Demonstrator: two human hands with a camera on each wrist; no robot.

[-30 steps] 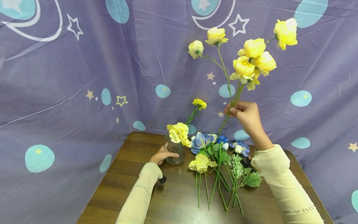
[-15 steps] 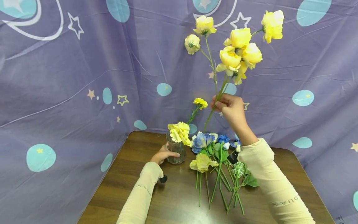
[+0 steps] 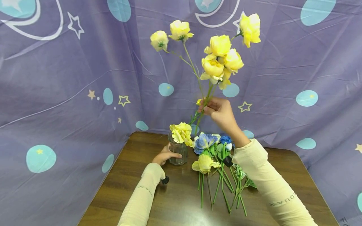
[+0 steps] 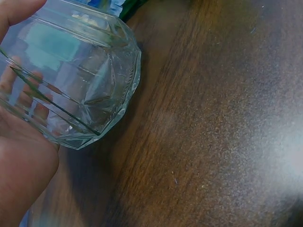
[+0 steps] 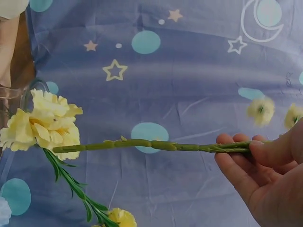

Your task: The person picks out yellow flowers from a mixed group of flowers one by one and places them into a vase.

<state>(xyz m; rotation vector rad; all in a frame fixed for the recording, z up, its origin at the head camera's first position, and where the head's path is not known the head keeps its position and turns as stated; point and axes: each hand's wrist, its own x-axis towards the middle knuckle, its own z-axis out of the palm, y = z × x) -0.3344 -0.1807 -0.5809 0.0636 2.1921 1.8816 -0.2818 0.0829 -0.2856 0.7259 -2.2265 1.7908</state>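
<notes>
A clear glass vase (image 3: 181, 153) stands near the table's back left, and my left hand (image 3: 165, 156) grips its side. Pale yellow ruffled flowers (image 3: 181, 133) fill its mouth, with a thin yellow carnation stem leaning out to the right. In the left wrist view, stems show through the vase's glass (image 4: 90, 90). My right hand (image 3: 217, 111) pinches the green stem (image 5: 165, 145) of a tall branching yellow flower spray (image 3: 213, 67), held up above and right of the vase. The stem's cut end points down toward the vase's flowers in the right wrist view, apart from the vase's rim.
Right of the vase lie blue flowers (image 3: 204, 142), a loose pale yellow flower (image 3: 205, 164) and several green stems (image 3: 222, 185) on the wooden table (image 3: 172, 201). A patterned purple cloth (image 3: 85, 78) hangs behind and to the left.
My right hand has moved left with the yellow flower spray, from above the loose flowers toward the vase. My left hand and the vase have stayed in place.
</notes>
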